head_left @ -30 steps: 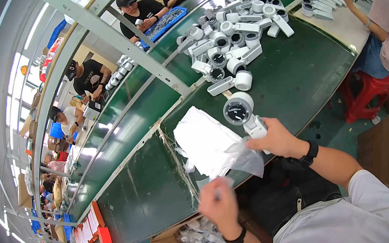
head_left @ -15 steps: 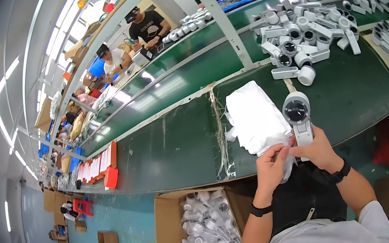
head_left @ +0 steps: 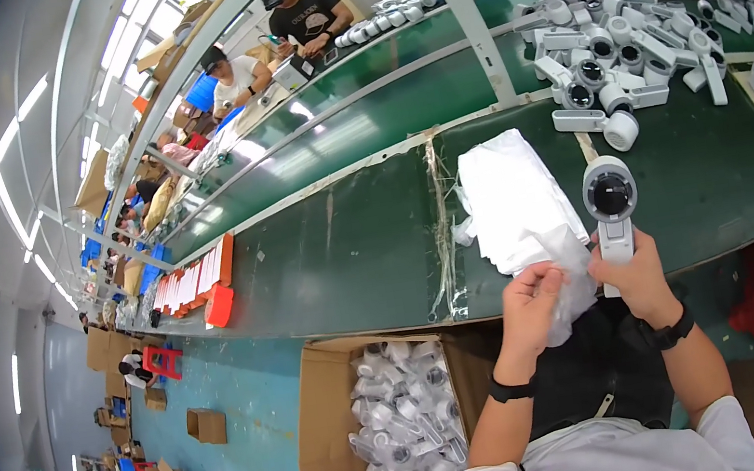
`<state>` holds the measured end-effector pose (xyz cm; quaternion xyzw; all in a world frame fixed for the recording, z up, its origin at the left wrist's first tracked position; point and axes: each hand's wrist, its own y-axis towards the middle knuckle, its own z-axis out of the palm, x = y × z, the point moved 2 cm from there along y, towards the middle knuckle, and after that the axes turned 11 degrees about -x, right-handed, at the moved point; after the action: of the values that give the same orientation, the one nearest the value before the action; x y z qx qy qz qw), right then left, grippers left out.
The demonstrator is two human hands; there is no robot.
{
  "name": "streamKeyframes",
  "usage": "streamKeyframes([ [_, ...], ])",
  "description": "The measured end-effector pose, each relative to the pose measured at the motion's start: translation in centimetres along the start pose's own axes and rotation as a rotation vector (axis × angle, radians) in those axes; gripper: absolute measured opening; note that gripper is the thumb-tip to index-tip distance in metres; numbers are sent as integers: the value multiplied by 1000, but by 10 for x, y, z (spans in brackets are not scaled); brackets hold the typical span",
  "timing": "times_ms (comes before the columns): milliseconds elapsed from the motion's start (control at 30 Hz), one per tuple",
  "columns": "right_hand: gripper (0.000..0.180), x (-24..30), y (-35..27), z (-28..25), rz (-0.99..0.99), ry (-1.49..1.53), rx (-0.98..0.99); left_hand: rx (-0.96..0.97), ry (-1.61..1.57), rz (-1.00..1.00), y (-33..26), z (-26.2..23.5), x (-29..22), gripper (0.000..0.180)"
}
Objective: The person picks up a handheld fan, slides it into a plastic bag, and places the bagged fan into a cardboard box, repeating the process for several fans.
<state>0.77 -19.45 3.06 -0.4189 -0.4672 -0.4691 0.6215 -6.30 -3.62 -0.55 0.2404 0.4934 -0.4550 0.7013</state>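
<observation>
My right hand [head_left: 642, 281] is closed around the handle of a white handheld device [head_left: 615, 229], held upright with its round head and glossy black centre at the top. To its left, my left hand [head_left: 529, 312] pinches a translucent plastic bag [head_left: 571, 294] between thumb and fingers. The bag hangs loosely between the hands, beside the device and not around it. Just beyond my left hand, a stack of white plastic bags [head_left: 515, 195] lies on the green worktable [head_left: 342, 260].
Many white devices [head_left: 627, 52] are heaped at the far right. An open cardboard box [head_left: 329, 438] below the table edge holds bagged devices [head_left: 412, 435]. Orange boxes [head_left: 219, 305] stand at the left. A metal post [head_left: 473, 26] rises by the conveyor [head_left: 334, 144], with co-workers beyond.
My hands have moved apart, and the bag now spreads wider between them. The device is still in my right hand. The whole view has shifted slightly.
</observation>
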Motion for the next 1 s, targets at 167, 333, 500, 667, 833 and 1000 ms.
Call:
streamKeyframes([
  [167,36,2,1,5,5,46,47,-87,-32,4,1,-5,-6,17],
  [333,36,9,-3,18,-88,-43,32,-48,52,-25,-3,1,-3,17],
  [500,32,6,-1,9,-24,-71,20,-21,85,9,-1,-2,-3,15],
  [667,29,1,4,5,-45,-120,-104,-95,-271,-88,4,-11,-7,11],
  [833,29,-1,9,-1,-55,-73,-137,-60,-278,-123,7,-16,-11,10],
  [1000,29,8,7,-8,-60,-67,-160,-25,77,-76,3,-5,-18,12],
])
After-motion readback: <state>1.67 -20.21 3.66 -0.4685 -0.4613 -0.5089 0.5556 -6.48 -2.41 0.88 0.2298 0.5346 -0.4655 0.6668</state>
